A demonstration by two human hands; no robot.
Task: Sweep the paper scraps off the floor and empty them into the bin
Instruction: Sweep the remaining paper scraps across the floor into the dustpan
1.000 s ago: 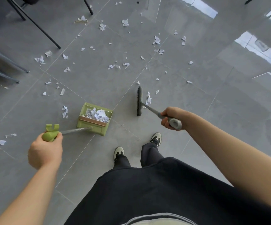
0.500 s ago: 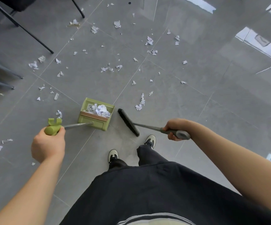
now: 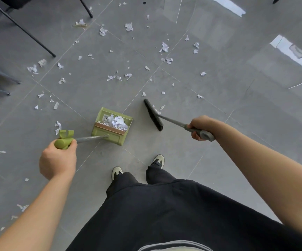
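The left hand [image 3: 57, 161] grips the green plastic long-handled dustpan [image 3: 112, 126], which holds crumpled white paper. At three o'clock of it, the right hand [image 3: 200, 127] clasps the grey-handled black broom [image 3: 153, 115]. Torn white paper scraps [image 3: 164, 47] litter the grey tiled floor [image 3: 219, 105] toward twelve.

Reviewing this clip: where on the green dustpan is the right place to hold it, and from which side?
By the green grip at the end of its long metal shaft, from the near, upper end, as the left hand does. The shaft slants up from the dustpan toward the person, so the pan stays on the floor with its paper scraps inside.
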